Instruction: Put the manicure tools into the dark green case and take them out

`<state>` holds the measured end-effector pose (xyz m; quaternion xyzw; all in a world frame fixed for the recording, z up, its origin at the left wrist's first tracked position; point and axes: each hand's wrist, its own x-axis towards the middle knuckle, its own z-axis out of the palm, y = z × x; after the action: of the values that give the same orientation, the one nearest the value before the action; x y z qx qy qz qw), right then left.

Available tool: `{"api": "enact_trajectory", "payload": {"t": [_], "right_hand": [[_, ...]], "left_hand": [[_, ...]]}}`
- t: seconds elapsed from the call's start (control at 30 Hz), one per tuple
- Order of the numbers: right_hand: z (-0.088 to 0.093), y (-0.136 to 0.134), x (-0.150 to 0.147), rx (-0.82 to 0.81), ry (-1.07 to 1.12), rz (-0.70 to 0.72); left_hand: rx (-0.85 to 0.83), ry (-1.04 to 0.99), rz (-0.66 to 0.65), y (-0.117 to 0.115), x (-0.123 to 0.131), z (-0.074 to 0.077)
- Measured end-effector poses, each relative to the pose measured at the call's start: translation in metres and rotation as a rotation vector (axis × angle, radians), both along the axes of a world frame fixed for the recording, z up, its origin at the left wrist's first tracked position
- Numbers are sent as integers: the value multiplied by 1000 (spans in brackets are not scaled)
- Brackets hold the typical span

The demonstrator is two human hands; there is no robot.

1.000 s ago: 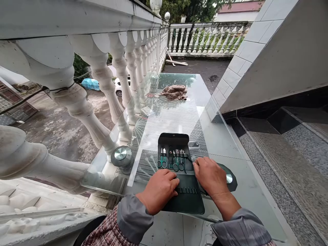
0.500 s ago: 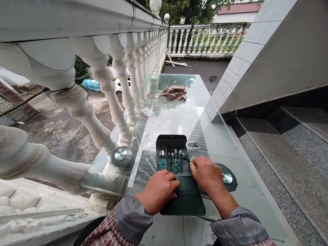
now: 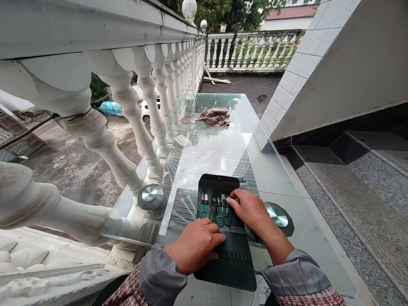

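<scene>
A dark green fold-out tool case (image 3: pixel 234 261) lies open on the glass table (image 3: pixel 213 148) near its front edge. Small scissors with green handles (image 3: pixel 202 209) and several other grooming tools sit in its loops. My left hand (image 3: pixel 197 244) rests on the case's left side, fingers curled and pressing down on it. My right hand (image 3: pixel 250 208) reaches over the case's upper right part. Its fingertips are pinched at the tools in the right loops; what they grip is too small to make out.
A white stone balustrade (image 3: pixel 127 97) runs close along the table's left. Round metal table fittings sit at the front left (image 3: pixel 149 194) and front right (image 3: pixel 278 216). A crumpled brown cloth (image 3: pixel 214 116) lies at the far end. A tiled wall (image 3: pixel 334 63) and steps rise on the right.
My right hand has moved from the case's right edge up and left onto the tools. The case has shifted slightly on the glass. My left hand stays on it.
</scene>
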<state>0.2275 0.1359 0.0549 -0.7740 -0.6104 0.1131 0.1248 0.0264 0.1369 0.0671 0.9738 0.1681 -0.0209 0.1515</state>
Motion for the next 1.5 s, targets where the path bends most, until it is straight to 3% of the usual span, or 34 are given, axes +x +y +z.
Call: {"api": "enact_trajectory", "payload": {"t": [0.13,0.4,0.63,0.7,0.8,0.9,1.07,1.2,1.3,1.5], "right_hand": [[-2,7,-4,-25,-19,-30],[-1,22,-3,32,258,-183],[0,23,14,394,576,-394],[0,21,26,407,564,-451],[-2,19,41,284,420,-498],[-6,20,49,168,303,-485],[-6,21,48,158,253,-452],[5,2,36,136,130,-234],[12,-20,26,25,-3,-57],[13,-35,4,-152,-226,34]], "left_hand": [[3,10,-10,-1,-1,1],[7,14,-4,-3,-2,2],[-2,31,38,-6,-2,2],[-7,32,47,-6,-2,2],[-13,27,58,-6,-2,3],[-20,19,66,-7,-2,3],[-39,9,75,-6,-2,2],[-44,-6,77,-4,-3,1],[-41,1,79,-4,-3,2],[-46,8,77,-4,-3,0]]}}
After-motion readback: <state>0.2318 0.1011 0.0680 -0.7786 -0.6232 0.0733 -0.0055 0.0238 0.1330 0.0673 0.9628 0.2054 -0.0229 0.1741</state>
